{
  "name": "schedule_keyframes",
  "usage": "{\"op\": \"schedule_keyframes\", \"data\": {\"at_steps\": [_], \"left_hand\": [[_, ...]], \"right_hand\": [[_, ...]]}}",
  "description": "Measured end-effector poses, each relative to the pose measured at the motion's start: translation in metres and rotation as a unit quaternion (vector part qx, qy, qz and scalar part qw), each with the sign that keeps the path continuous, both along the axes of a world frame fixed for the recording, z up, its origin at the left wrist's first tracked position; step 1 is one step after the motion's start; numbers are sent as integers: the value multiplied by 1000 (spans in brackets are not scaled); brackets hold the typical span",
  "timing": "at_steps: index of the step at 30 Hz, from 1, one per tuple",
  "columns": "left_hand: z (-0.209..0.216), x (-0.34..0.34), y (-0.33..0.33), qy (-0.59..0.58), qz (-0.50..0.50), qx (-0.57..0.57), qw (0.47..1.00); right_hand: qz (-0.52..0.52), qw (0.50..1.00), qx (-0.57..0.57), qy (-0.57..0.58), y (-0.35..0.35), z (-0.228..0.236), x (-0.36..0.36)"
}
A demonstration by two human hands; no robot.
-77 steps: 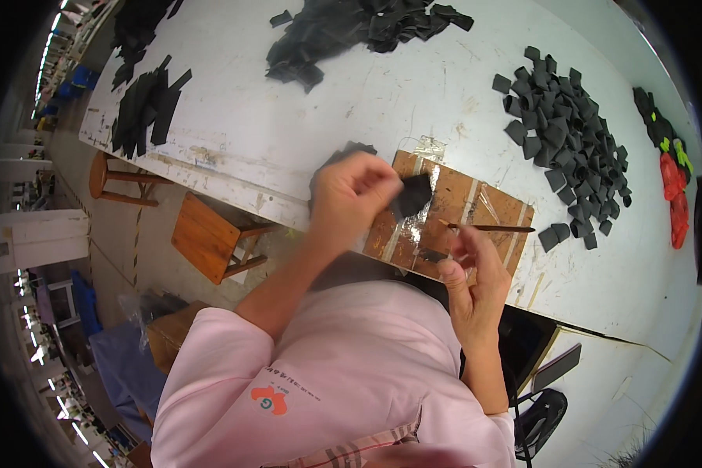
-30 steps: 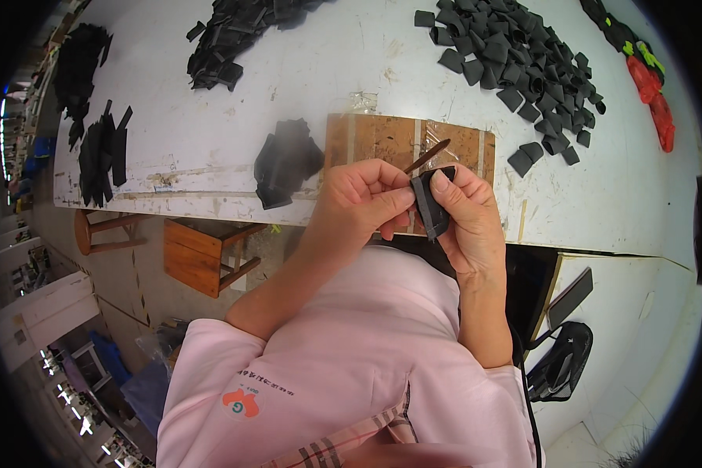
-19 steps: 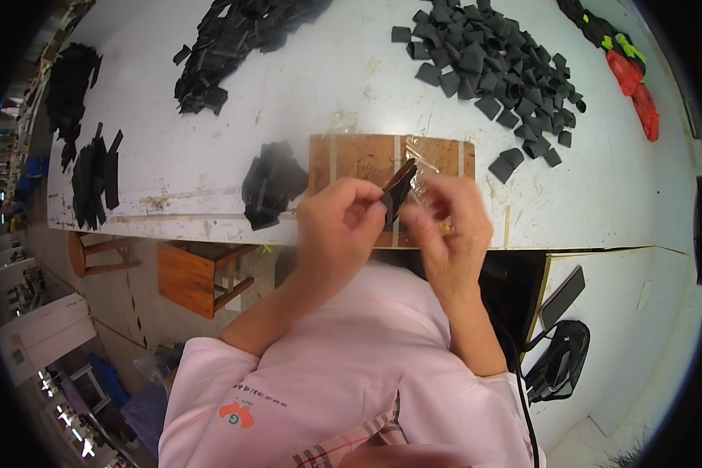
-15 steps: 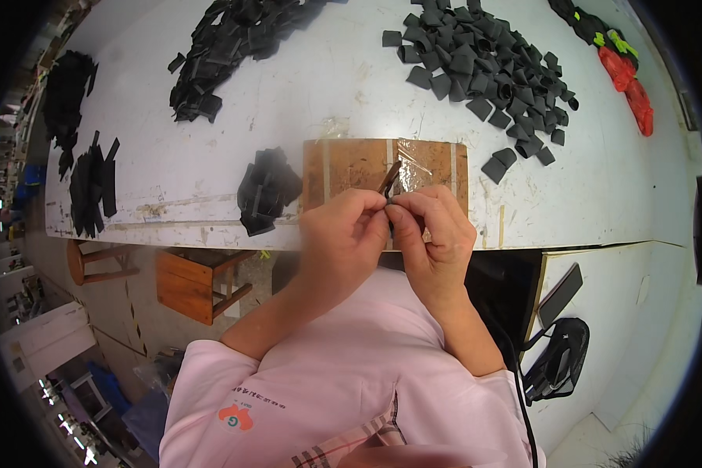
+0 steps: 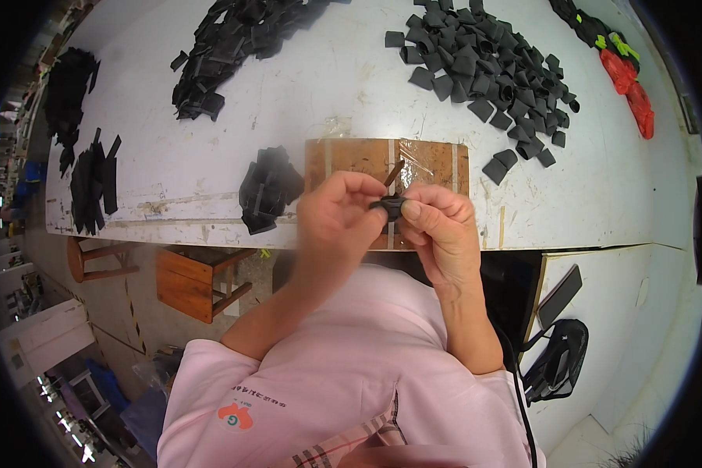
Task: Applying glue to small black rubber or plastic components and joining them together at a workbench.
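Note:
A small dark fabric piece (image 5: 391, 207), folded or looped, is between my two hands above the brown board. My right hand (image 5: 444, 222) pinches its right end between thumb and fingers. My left hand (image 5: 337, 218) has its thumb and a finger on the left end, with the index finger raised away from the piece. Just beyond my fingertips, a slim brown tool (image 5: 396, 171) lies over the board (image 5: 355, 160), its near end hidden behind my hands. Left of the board sits a small heap of dark flat pieces (image 5: 267, 191).
A large pile of dark looped pieces (image 5: 483, 66) spreads at the far right of the white table (image 5: 312, 93). Dark strips (image 5: 93, 183) and another pile (image 5: 234, 47) lie to the left. A wooden stool (image 5: 186, 285) stands below the table's front edge.
My hands have moved slightly apart, and the dark piece now shows between them. My left index finger has lifted away from the pinch.

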State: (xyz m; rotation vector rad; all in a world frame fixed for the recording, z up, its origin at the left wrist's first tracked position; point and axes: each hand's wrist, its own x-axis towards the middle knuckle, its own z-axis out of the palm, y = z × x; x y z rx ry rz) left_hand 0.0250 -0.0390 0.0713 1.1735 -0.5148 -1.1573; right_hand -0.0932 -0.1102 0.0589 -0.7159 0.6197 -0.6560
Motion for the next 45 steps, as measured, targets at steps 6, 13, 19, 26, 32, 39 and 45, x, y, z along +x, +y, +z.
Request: {"op": "schedule_keyframes", "data": {"at_steps": [6, 13, 19, 26, 32, 39, 45], "left_hand": [[4, 3, -8, -34, 64, -17, 997], [16, 38, -17, 551, -176, -159, 800], [-4, 27, -14, 283, -74, -74, 953], [21, 29, -31, -394, 50, -193, 897], [17, 28, -25, -285, 28, -248, 925], [20, 18, -16, 85, 106, -190, 972], [5, 17, -9, -45, 83, -162, 982]], "right_hand": [[69, 993, 78, -63, -4, 6, 1], [131, 979, -151, 34, -42, 50, 23], [125, 985, -118, -3, -37, 14, 15], [-104, 808, -540, 212, -23, 30, 10], [-122, 727, -641, 214, -12, 30, 17], [-157, 687, -678, 209, -16, 36, 25], [-125, 745, -624, 199, -17, 16, 18]]}}
